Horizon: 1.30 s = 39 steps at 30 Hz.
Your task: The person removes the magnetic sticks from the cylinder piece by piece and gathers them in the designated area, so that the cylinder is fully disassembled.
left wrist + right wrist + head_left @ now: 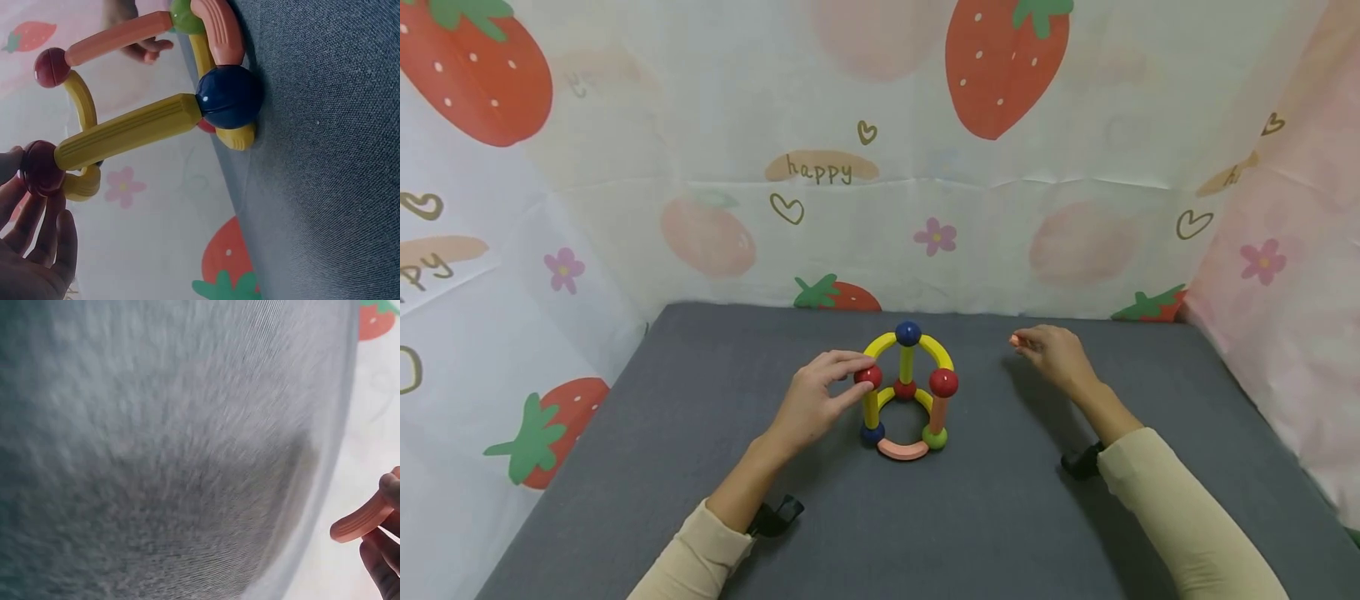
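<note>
Yellow and salmon rods joined by coloured balls form an upright construction-toy frame (871,410) standing on the grey desk (1000,517). The left hand (805,404) pinches the frame's upper left red ball (868,377) between thumb and fingers; the right hand (1056,354), well apart from the frame, pinches a curved salmon rod (357,526) above the desk. Judged by appearance, the rod is light, stiff plastic and unlikely to break; hold it near one end, leaving the opposite end free. The glossy balls may slip under the fingertips, and the joints may separate under sideways load, so steady the frame at a ball. Fingers cover the rod's held end, which the right wrist view also crops; the head view shows only its tip. Contact faces inside the joints are hidden.
</note>
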Tool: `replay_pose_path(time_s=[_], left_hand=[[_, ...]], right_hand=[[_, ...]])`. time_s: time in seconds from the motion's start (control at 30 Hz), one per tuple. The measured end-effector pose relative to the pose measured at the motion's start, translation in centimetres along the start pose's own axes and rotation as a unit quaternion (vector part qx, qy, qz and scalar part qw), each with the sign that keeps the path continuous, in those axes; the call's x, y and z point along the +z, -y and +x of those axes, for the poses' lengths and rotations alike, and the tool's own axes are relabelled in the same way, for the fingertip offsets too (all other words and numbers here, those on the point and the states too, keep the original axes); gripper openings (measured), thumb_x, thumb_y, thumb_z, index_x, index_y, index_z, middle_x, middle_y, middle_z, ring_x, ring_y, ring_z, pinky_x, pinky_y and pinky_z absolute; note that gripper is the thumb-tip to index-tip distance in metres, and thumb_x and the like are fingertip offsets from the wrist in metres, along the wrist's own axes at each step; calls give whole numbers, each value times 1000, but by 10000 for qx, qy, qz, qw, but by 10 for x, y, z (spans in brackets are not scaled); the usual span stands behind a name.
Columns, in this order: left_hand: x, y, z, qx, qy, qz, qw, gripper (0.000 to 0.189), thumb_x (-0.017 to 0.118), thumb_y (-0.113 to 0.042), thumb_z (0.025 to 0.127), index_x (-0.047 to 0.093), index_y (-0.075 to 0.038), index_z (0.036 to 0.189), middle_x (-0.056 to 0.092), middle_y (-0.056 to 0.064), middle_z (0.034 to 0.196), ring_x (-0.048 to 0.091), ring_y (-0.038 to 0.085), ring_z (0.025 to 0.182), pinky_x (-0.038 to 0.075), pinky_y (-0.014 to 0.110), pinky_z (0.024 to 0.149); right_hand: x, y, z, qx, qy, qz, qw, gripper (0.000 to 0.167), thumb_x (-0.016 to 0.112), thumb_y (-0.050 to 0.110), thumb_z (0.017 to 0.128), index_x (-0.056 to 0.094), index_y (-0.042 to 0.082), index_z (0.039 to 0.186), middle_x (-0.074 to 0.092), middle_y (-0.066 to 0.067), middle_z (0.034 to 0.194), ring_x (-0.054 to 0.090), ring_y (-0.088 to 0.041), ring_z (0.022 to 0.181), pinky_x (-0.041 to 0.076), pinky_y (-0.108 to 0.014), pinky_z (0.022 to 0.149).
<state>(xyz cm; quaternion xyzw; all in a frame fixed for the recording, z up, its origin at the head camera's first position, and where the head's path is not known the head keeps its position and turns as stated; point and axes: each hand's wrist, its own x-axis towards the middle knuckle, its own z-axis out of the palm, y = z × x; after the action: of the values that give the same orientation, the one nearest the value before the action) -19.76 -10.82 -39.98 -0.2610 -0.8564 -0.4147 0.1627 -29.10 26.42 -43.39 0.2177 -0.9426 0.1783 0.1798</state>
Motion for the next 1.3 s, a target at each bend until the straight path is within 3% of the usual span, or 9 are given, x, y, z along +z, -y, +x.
replay_pose_path(time_s=[0.37,0.57,0.87,1.07,1.17,1.2,1.3], left_hand=[[0,0,0,45,6,21,10000,33,75,-16,85,72,-6,116,69,7,114,62,23,103,57,40,83],[-1,-1,0,46,26,20,10000,33,75,-16,85,72,-6,116,69,8,114,62,24,103,57,42,83],[-1,-1,1,-65,61,-30,10000,32,75,-15,85,71,-8,116,69,7,115,62,23,104,56,43,85],[2,2,0,-133,-27,-331,9994,37,74,-15,86,66,-7,121,64,10,119,62,23,103,57,41,86],[3,3,-1,-260,-87,-516,9983,38,73,-16,87,65,-7,123,61,11,122,62,24,104,56,43,87],[3,3,-1,-317,-99,-570,9978,38,73,-16,87,64,-7,123,61,11,122,62,24,104,56,43,87],[4,3,-1,-495,-93,-721,9961,41,73,-17,87,63,-7,125,60,11,122,62,25,104,56,44,87]], right_hand=[[15,-27,8,509,689,-641,9943,16,67,12,91,75,0,99,72,-19,93,66,-37,87,53,-50,78],[17,-27,13,930,1033,-441,9893,23,65,16,93,74,-2,104,72,-22,105,65,-42,98,52,-54,87],[16,-17,11,1199,1082,-146,9868,32,66,16,93,68,-5,117,67,-25,117,65,-42,102,52,-54,87],[12,5,6,1205,847,505,9878,38,65,5,91,61,-6,127,61,-29,126,69,-38,95,57,-48,77],[11,21,2,1247,771,1205,9818,39,66,6,91,60,-6,128,61,-27,127,67,-40,103,56,-50,82],[10,26,1,1248,750,1419,9791,40,67,7,90,60,-6,128,61,-27,128,65,-41,108,53,-52,89],[8,41,-4,1330,754,2078,9662,42,69,8,89,60,-5,128,63,-25,127,63,-40,113,50,-53,95]])
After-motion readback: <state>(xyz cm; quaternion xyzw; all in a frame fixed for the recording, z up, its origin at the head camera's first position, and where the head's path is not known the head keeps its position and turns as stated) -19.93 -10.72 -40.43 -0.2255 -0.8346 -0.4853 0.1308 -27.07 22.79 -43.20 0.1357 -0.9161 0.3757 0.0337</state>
